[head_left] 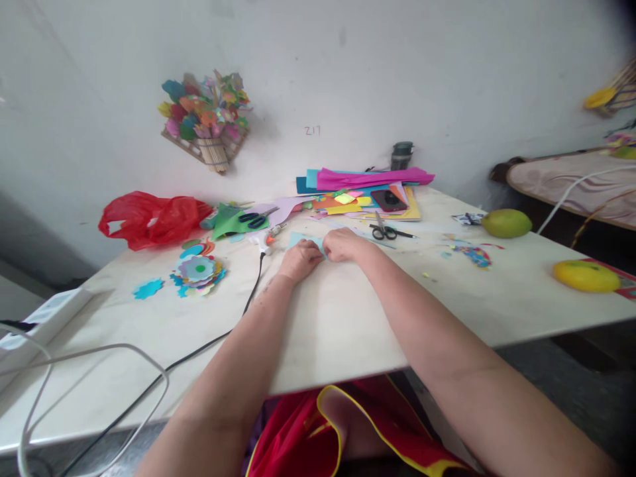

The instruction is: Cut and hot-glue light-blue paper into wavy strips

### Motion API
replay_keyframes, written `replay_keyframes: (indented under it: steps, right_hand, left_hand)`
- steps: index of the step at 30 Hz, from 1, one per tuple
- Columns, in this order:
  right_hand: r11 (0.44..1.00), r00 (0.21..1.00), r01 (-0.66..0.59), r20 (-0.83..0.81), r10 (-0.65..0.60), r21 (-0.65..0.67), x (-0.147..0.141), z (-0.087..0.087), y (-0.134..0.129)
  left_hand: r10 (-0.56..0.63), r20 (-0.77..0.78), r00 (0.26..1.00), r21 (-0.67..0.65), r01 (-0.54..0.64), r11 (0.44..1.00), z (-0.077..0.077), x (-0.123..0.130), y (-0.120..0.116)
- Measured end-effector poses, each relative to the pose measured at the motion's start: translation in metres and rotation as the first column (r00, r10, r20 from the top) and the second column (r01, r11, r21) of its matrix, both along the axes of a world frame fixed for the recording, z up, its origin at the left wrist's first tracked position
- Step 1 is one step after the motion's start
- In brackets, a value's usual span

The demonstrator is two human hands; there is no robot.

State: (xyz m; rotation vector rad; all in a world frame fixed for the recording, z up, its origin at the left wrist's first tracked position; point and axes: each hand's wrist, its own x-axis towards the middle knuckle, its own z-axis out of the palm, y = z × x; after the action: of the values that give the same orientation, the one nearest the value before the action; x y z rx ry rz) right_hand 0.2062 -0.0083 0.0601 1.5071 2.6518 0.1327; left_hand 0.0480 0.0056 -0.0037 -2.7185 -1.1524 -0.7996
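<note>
A piece of light blue paper point(297, 236) lies on the table under my hands, partly hidden by them. My left hand point(301, 259) is closed at its left part, with fingertips pressed on the paper. Curled close beside it, my right hand point(342, 244) pinches the paper's right part; its fingertips are hidden from me. Just left of the hands rests a white glue gun point(264, 242) with an orange part and a black cord. Black-handled scissors point(382, 229) and a black pen point(406, 234) lie to the right.
On the white table point(338, 324) are paper flowers point(200, 270), a red plastic bag point(154, 218), more scissors point(256, 218), a phone point(388, 200), stacked coloured paper point(368, 177), paper scraps point(474, 255) and mangoes point(507, 223). Cables point(163, 377) cross the left side near a power strip point(44, 315).
</note>
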Motion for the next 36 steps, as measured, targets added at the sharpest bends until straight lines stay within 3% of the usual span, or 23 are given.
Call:
replay_keyframes:
  steps: [8,18,27,36]
  right_hand:
    - [0.995,0.992,0.050,-0.107,-0.059,-0.084,0.010,-0.001,0.005]
    - [1.000,1.000,-0.017,0.001,0.017,0.011,0.003,-0.001,0.002]
    - [1.000,1.000,-0.007,-0.003,0.008,0.025,0.006,-0.002,0.005]
    - [1.000,0.994,-0.003,-0.108,0.005,0.013,0.012,-0.007,0.009]
  left_hand:
    - [0.020,-0.129,0.991,0.067,-0.011,0.998,0.004,0.007,-0.003]
    - [0.034,-0.039,0.999,0.041,-0.032,0.999,0.000,-0.002,0.004]
    - [0.064,-0.270,0.961,0.088,-0.041,0.995,0.010,0.003,-0.003]
    - [0.076,-0.301,0.951,0.104,-0.047,0.993,0.013,0.004,-0.007]
